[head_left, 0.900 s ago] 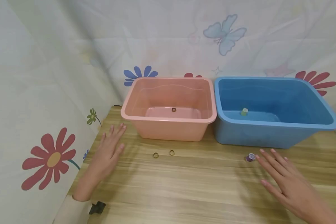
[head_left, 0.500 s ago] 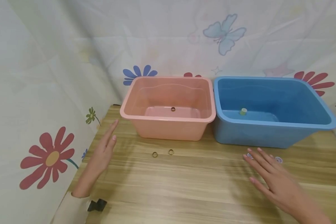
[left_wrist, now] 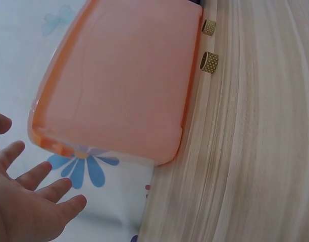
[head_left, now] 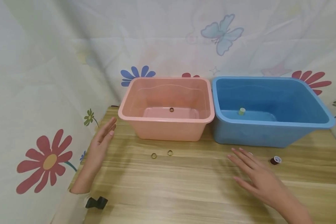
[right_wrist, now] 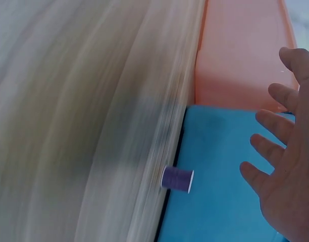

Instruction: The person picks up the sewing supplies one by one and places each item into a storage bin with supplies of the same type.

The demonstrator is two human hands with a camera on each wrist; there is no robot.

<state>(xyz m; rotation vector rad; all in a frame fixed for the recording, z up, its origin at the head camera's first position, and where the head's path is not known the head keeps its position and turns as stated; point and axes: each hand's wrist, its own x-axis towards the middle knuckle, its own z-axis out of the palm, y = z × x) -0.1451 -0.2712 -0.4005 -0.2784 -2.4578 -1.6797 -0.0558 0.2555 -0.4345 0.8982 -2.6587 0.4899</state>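
My left hand [head_left: 98, 149] hovers over the table's left side, fingers extended, holding nothing. Beside it stands the pink bin [head_left: 168, 129], with a small brass ring [head_left: 171, 109] inside. Two dimpled brass thimble rings [left_wrist: 209, 62] lie on the wood in front of that bin. My right hand [head_left: 259, 179], fingers spread, is above the table before the blue bin [head_left: 252, 133] and also holds nothing. A purple thread spool [right_wrist: 177, 179] stands near it, mostly hidden behind the fingers in the head view. Right of that is a dark spool [head_left: 275, 160].
Inside the blue bin sits a pale green spool [head_left: 242, 111]. Both bins stand side by side at the back of the wooden table [head_left: 170, 193], against a flowered curtain [head_left: 168, 37]. A black strap piece [head_left: 96, 203] is at my left sleeve.
My right hand has moved left across the spools, uncovering the dark one and covering most of the purple one. My left hand has drawn back slightly left and turned on its side.
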